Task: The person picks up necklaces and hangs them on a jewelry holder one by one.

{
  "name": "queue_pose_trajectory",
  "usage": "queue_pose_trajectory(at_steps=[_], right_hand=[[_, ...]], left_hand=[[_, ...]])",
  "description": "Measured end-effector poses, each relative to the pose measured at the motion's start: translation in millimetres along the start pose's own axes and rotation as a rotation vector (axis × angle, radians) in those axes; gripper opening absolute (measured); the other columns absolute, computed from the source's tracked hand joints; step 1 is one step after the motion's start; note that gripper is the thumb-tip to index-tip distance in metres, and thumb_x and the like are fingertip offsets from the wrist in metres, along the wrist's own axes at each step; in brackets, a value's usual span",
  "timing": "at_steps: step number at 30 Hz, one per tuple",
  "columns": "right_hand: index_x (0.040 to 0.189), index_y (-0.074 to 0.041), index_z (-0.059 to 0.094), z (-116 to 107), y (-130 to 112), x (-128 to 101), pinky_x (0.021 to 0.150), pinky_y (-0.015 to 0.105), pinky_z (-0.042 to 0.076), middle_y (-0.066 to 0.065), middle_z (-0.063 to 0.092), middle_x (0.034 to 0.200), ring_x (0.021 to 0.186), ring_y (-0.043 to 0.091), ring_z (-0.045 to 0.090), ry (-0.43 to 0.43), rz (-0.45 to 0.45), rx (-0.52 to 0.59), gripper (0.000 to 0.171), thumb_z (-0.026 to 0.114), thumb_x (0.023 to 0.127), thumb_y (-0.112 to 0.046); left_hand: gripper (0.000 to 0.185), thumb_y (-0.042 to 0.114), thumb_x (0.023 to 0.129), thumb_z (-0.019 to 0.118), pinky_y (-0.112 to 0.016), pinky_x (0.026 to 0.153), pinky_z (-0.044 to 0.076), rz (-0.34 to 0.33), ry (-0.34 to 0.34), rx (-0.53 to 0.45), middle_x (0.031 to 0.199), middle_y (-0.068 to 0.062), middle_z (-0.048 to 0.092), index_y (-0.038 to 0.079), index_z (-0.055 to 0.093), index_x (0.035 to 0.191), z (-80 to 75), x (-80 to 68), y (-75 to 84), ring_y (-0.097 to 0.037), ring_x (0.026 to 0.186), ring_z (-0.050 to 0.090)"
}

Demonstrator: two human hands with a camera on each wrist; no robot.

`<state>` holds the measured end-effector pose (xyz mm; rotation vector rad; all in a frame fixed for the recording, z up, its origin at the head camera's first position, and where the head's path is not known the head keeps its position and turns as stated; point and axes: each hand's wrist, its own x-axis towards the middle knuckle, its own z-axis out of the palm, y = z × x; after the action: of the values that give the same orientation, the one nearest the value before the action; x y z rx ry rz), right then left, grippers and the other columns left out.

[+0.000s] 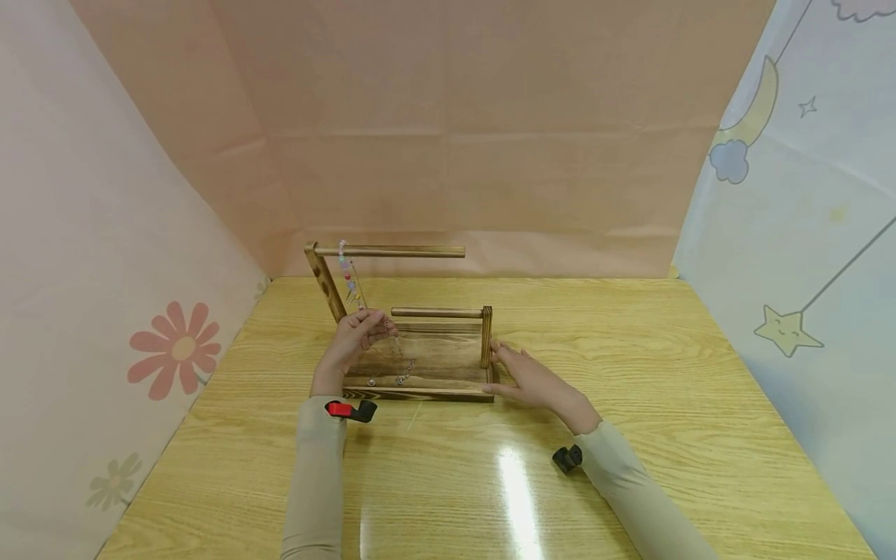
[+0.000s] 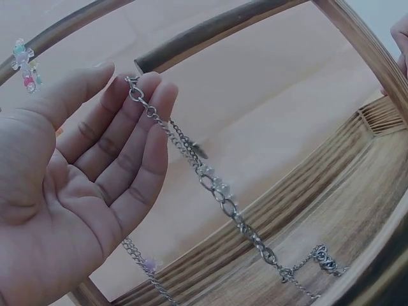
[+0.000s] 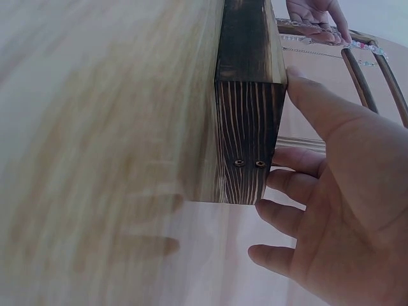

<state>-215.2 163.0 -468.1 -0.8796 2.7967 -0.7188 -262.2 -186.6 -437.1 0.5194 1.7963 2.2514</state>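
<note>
Pinching the clasp end of a thin silver chain [image 2: 217, 191] between fingertips, the left hand [image 1: 353, 338] lifts the limp, light, tangle-prone strand above the wooden stand [image 1: 420, 365] on the counter [image 1: 630, 373], while the right hand [image 1: 532, 377], fingers spread, steadies its right edge.

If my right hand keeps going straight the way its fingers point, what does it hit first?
Most likely nothing new: the right hand already touches the wooden stand at its right end, fingertips on the base edge. Pushing on would only press that stand.
</note>
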Motion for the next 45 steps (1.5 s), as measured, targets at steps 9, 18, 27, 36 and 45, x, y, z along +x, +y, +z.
queue_pose_trajectory(at_steps=[9, 18, 27, 36, 45], right_hand=[[0.149, -0.007, 0.013, -1.0, -0.9, -0.1, 0.113, 0.053, 0.014, 0.009, 0.051, 0.134, 0.129, 0.028, 0.042, -0.002, -0.004, 0.007, 0.086, 0.056, 0.088, -0.050], [0.149, -0.008, 0.012, -1.1, -2.3, -0.6, 0.113, 0.052, 0.013, 0.009, 0.050, 0.135, 0.130, 0.027, 0.040, -0.010, 0.005, 0.023, 0.085, 0.056, 0.089, -0.049], [0.149, -0.007, 0.012, -1.8, -3.7, -0.9, 0.113, 0.053, 0.013, 0.010, 0.050, 0.136, 0.131, 0.028, 0.040, -0.012, 0.005, 0.024, 0.085, 0.057, 0.089, -0.048], [0.148, -0.006, 0.014, -1.9, -2.7, 0.0, 0.113, 0.054, 0.013, 0.012, 0.047, 0.138, 0.131, 0.028, 0.040, -0.008, -0.004, 0.015, 0.085, 0.056, 0.089, -0.049], [0.148, -0.006, 0.016, -2.0, -2.9, -0.8, 0.113, 0.053, 0.012, 0.014, 0.044, 0.140, 0.129, 0.027, 0.042, -0.012, 0.007, 0.010, 0.083, 0.055, 0.089, -0.050]], left_hand=[[0.017, 0.005, 0.096, 0.049, -0.040, 0.093, 0.048, 0.030, -0.001, -0.050, 0.093, -0.004, 0.067, 0.005, 0.065, 0.100, -6.1, -0.7, -1.7, -0.018, 0.092, 0.066], [0.018, 0.003, 0.093, 0.052, -0.043, 0.092, 0.049, 0.092, -0.021, -0.002, 0.098, -0.003, 0.068, 0.006, 0.066, 0.105, -11.1, -0.2, -5.1, -0.017, 0.092, 0.066], [0.019, 0.005, 0.094, 0.052, -0.043, 0.090, 0.050, 0.115, -0.020, 0.017, 0.100, -0.001, 0.067, 0.009, 0.066, 0.107, -10.0, -2.4, 0.2, -0.017, 0.094, 0.065], [0.020, 0.001, 0.094, 0.050, -0.034, 0.088, 0.051, 0.136, -0.004, 0.008, 0.098, -0.001, 0.066, 0.007, 0.065, 0.106, -9.9, -2.0, 4.3, -0.015, 0.092, 0.065], [0.022, -0.002, 0.095, 0.046, -0.037, 0.092, 0.049, 0.145, -0.008, 0.002, 0.097, -0.001, 0.066, 0.005, 0.065, 0.105, 1.1, -9.2, 19.4, -0.015, 0.093, 0.065]])
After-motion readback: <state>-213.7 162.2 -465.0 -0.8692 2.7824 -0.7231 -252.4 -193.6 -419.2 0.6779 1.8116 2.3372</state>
